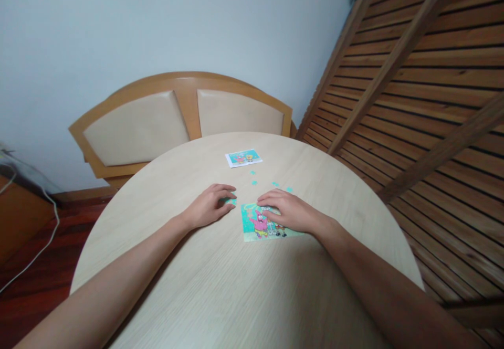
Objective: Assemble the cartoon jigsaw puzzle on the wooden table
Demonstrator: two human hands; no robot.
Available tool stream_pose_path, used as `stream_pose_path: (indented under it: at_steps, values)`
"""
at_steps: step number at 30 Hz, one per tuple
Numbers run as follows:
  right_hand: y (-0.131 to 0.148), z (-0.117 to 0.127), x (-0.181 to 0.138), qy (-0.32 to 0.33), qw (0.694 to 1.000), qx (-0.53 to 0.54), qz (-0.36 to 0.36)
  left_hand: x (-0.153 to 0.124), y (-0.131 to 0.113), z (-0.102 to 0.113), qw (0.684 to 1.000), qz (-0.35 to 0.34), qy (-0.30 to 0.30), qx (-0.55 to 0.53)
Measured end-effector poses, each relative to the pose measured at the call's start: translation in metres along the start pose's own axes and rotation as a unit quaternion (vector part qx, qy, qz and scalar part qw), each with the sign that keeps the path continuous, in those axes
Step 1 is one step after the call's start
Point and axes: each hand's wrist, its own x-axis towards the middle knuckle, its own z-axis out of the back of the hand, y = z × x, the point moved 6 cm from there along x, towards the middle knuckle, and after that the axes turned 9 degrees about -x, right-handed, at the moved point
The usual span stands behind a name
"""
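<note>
A partly covered jigsaw puzzle [255,231] lies flat on the round table, showing a pink cartoon starfish on a teal background. My right hand [289,210] rests over its upper right part, fingers stretched out and thumb apart, hiding some of the picture. To the puzzle's left, my left hand [210,206] is on the tabletop with fingers curved and thumb apart. Teal puzzle pieces [232,200] lie between its thumb and fingers, loosely rather than gripped. Beyond the hands are several loose teal pieces, among them one puzzle piece [254,183] lying alone.
A printed picture card [243,158] with cartoon figures lies toward the far side of the pale wooden table [189,296]. Behind the table stands a padded wooden headboard [192,84] against the wall. Slatted wood panelling [425,102] rises on the right. A white cable [55,223] hangs at left.
</note>
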Motion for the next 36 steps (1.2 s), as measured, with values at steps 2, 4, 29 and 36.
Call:
stream_pose_path:
  at_steps: [2, 4, 29, 36]
  values:
    - [0.0, 0.0, 0.0, -0.001, 1.0, 0.001, 0.0, 0.0, 0.0, -0.001, 1.0, 0.004, 0.0, -0.009]
    - [0.0, 0.0, 0.0, -0.001, 1.0, 0.002, 0.001, 0.0, 0.0, -0.002, 1.0, 0.01, 0.0, -0.017]
    - [0.003, 0.002, 0.001, 0.001, 1.0, -0.007, -0.004, 0.006, -0.033, -0.003, 0.974, 0.091, 0.004, -0.206]
    - [0.014, 0.003, 0.006, -0.041, 0.998, 0.047, -0.029, 0.006, -0.024, -0.016, 0.919, 0.179, -0.06, -0.346]
